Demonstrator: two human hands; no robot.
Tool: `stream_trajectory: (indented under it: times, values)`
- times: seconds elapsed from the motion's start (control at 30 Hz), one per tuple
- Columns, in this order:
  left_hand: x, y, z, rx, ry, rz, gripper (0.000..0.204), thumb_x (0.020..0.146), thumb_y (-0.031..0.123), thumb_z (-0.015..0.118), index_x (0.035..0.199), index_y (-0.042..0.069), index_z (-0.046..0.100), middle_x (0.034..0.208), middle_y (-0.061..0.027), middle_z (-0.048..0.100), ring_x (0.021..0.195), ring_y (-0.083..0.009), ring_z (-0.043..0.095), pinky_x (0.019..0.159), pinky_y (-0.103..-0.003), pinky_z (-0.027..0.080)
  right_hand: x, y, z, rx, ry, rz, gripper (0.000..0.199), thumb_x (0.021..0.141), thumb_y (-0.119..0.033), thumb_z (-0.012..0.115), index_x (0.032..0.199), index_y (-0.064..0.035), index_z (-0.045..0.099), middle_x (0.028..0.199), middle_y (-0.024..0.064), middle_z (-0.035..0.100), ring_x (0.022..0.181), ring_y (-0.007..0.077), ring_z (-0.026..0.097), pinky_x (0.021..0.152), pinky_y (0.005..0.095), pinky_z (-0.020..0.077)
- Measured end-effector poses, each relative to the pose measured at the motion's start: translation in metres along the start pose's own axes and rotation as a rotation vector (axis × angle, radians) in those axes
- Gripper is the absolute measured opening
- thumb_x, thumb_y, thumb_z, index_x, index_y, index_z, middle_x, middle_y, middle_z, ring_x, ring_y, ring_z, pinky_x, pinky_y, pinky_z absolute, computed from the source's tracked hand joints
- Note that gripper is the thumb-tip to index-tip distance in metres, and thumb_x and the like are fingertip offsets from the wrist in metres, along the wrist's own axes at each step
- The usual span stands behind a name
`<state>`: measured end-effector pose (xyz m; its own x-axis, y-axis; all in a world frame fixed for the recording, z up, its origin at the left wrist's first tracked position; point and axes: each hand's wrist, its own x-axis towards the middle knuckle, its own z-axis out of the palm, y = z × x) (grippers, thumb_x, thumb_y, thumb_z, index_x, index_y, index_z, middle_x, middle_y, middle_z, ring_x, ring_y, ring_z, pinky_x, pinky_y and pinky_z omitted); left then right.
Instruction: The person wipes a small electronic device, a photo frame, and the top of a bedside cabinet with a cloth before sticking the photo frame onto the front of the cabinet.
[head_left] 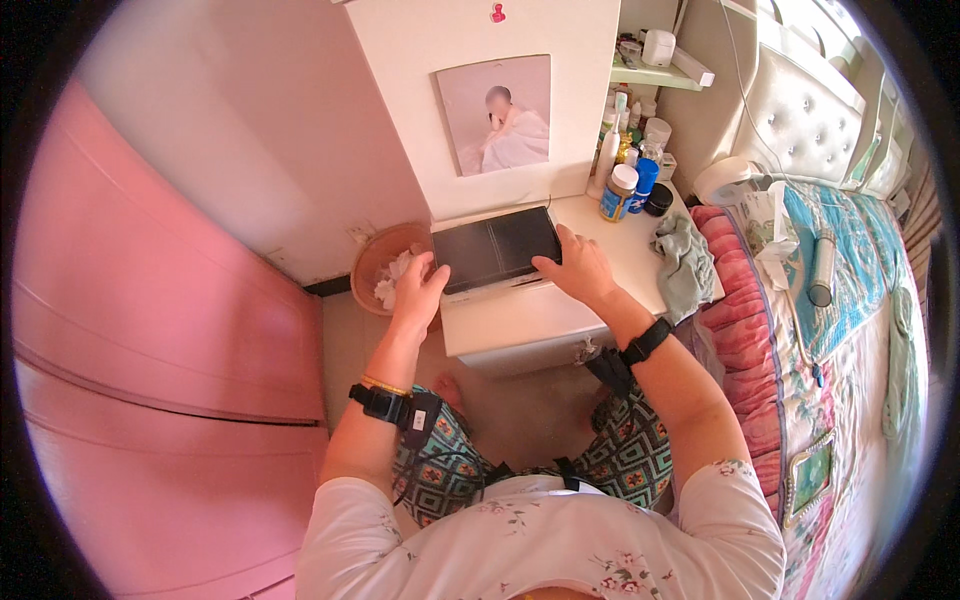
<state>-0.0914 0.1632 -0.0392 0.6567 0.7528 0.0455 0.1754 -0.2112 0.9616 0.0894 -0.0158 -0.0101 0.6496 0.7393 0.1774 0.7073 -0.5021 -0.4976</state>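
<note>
A black rectangular case [492, 250] with a pale stitched-looking line across its top lies on the white cabinet [575, 310], close to its left side. My left hand [418, 290] grips the case's left end, thumb along the near corner. At the opposite end my right hand [582, 264] has its fingers at the far corner and its thumb on the near side. The undersides of the fingers are partly hidden by the case and the hands.
An orange bin [366, 272] with crumpled white paper stands left of the cabinet. Bottles and jars [620, 190] crowd its back right, near a grey-green cloth [684, 265]. A picture [495, 115] hangs above. Pink doors [170, 300] rise left; a bed [830, 380] lies right.
</note>
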Motion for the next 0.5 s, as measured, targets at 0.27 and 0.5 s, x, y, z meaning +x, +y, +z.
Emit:
stream_trajectory:
  times: [0.27,0.5]
  values:
    - [0.007,0.009,0.004,-0.281,0.057,-0.089,0.051,0.082,0.018,0.057,0.123,-0.005,0.038,0.125,-0.0196,0.042,0.119,-0.0247,0.039,0.097,-0.032,0.032,0.003,0.012,0.027,0.213,0.274,0.064,0.052,0.073,-0.038,0.06,0.103,0.0034,0.049,0.089,0.0244,0.058,0.088,0.04,0.054,0.078,0.0441,0.0429]
    - [0.002,0.007,0.006,-0.273,0.14,-0.103,0.046,0.082,0.019,0.06,0.118,-0.004,0.043,0.114,-0.0129,0.05,0.106,-0.0197,0.047,0.091,-0.031,0.036,-0.005,-0.001,0.001,0.238,0.035,0.084,0.048,0.074,-0.041,0.059,0.094,0.0026,0.054,0.089,0.0244,0.058,0.086,0.0393,0.055,0.075,0.0436,0.0442]
